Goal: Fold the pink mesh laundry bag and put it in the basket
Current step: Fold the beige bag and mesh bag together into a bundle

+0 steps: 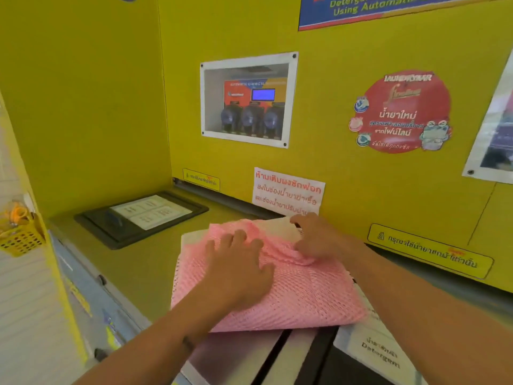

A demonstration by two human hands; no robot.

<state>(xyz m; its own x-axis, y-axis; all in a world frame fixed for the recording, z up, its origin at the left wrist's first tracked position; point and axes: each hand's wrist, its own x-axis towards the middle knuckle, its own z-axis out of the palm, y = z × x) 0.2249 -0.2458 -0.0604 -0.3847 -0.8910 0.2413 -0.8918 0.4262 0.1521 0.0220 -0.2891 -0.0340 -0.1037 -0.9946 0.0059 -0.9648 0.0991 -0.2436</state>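
The pink mesh laundry bag [302,295] lies flattened on top of a washing machine, its near edge hanging a little over the front. My left hand [238,270] presses flat on its left part, fingers spread. My right hand [316,240] pinches a bunched fold of the mesh at the bag's far right corner, beside a white flap of the bag. A small yellow perforated basket [20,240] hangs at the far left edge, holding orange items.
A black framed instruction panel [138,218] lies on the machine top to the left of the bag. The yellow back wall [361,190] carries a dispenser window [247,101], stickers and a paper notice [288,193]. A detergent drawer label [380,354] sits at the lower right.
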